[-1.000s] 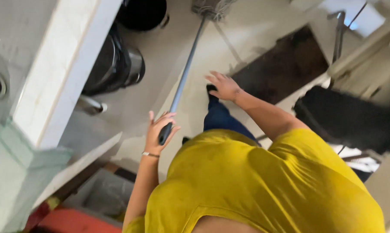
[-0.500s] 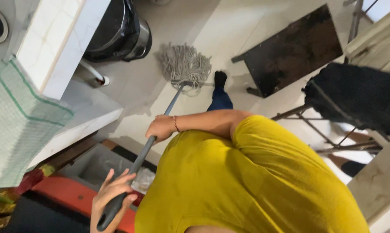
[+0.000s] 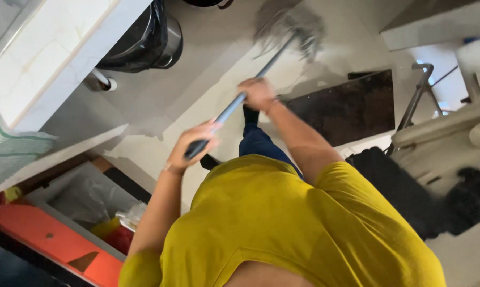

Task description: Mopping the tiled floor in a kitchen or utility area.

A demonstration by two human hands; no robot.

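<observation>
While gripped: mop handle (image 3: pixel 250 89); black bin (image 3: pixel 144 37) beyond

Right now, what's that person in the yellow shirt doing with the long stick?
A person in a yellow shirt is mopping. The left hand grips the dark end of the mop handle, and the right hand grips it higher up. The stringy mop head is on the pale floor, beside a black bin.

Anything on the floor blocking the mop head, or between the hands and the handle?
Nothing visible: left hand and right hand both grip the grey mop handle; the blurred grey string mop head sits on bare pale floor, apart from the black bin.
</observation>
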